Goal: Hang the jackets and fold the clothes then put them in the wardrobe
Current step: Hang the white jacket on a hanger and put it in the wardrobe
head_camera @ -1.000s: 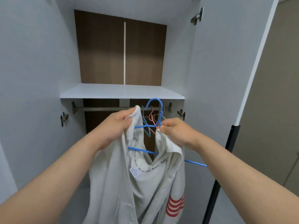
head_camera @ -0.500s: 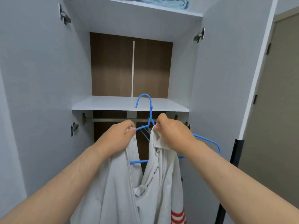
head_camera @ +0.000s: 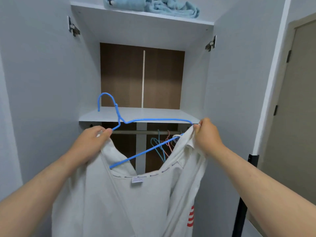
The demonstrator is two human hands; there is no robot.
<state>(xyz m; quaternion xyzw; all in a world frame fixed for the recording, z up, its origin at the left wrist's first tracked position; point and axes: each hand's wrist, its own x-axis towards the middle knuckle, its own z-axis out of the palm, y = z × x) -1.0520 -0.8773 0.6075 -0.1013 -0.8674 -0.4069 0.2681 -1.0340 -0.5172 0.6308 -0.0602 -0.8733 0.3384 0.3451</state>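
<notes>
A white jacket (head_camera: 136,202) with red stripes on one sleeve hangs open in front of the wardrobe. A blue wire hanger (head_camera: 153,119) sits inside its neck, hook up and tilted left. My left hand (head_camera: 90,142) grips the jacket's left shoulder together with the hanger's left arm. My right hand (head_camera: 206,135) pinches the jacket's right shoulder at the hanger's right end. The grey hanging rail (head_camera: 142,132) runs just behind, under the middle shelf (head_camera: 153,113).
Several empty coloured hangers (head_camera: 162,146) hang on the rail at the right. A light blue towel (head_camera: 153,6) lies on the top shelf. The wardrobe's open doors stand at both sides; a beige room door (head_camera: 294,117) is at the far right.
My hands have moved apart, spreading the jacket's shoulders across the hanger. The hanger has turned broadside and risen slightly. The view has tilted up, showing the top shelf and towel.
</notes>
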